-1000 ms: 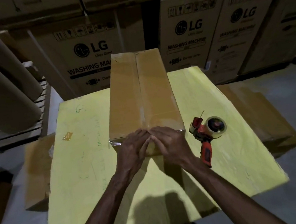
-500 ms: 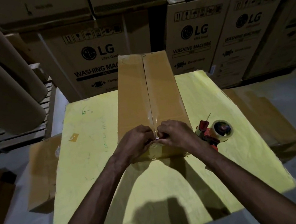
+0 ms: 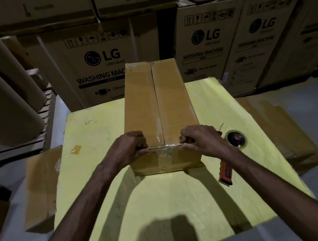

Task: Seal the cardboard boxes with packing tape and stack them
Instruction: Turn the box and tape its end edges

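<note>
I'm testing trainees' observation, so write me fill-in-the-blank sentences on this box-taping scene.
The box stands on a ___ table.
The tape gun lies on the box's ___ side.
The left hand and right hand grip the box's ___ (near/far) end.
The cartons behind read LG Washing ___.
Missing words: yellow; right; near; Machine.

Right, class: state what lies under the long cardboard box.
The cardboard box rests directly on the yellow surface. The patch beneath the box is covered, so anything lying there cannot be seen.
</note>
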Tool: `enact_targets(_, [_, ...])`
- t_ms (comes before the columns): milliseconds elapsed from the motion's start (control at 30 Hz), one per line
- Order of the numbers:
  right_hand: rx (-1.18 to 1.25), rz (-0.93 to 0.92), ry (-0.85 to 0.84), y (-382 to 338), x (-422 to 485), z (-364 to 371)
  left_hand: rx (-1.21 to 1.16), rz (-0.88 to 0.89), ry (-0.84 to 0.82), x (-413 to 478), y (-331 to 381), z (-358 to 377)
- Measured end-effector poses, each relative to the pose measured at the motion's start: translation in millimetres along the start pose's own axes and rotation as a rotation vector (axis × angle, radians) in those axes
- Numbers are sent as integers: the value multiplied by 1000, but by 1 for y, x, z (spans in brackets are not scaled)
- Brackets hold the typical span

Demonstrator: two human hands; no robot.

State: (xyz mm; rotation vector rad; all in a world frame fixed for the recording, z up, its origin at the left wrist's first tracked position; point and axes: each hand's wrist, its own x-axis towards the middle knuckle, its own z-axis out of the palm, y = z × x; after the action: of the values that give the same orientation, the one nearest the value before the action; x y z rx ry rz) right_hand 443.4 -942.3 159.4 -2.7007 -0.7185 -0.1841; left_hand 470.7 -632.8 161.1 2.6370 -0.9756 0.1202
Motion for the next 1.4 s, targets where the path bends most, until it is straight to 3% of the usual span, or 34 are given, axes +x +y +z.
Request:
enact_targets(167, [75,98,63,30,-18,0,-18,-80,78,-31,-27,-9])
enact_targets(300, [274,147,14,40,-22,1,-172,-102,104,-42,-28,-3])
enact_targets(400, [290,142,-18,38,-22,2,-300,-173,132,-42,-26,1])
enact_targets(567, [412,159,-300,52,-28,-20,-385,-253,-92,-56,-44,-6])
enact_targets(700, [236,111,-440,52,-20,-35,-319,-251,-263,-54,-58,-16])
enact_targets(900, [-131,41,-400,36,-8,-25,-216,-184,-167,-38,-51,-9])
enact_targets(1133, [-158,14,-388,34,-2,-19,-176,-130,-274,-25,-49,-11])
enact_targets(1400, [-147,-19,-290,42,-3,-9,70,-179,-165,-15,-40,-7])
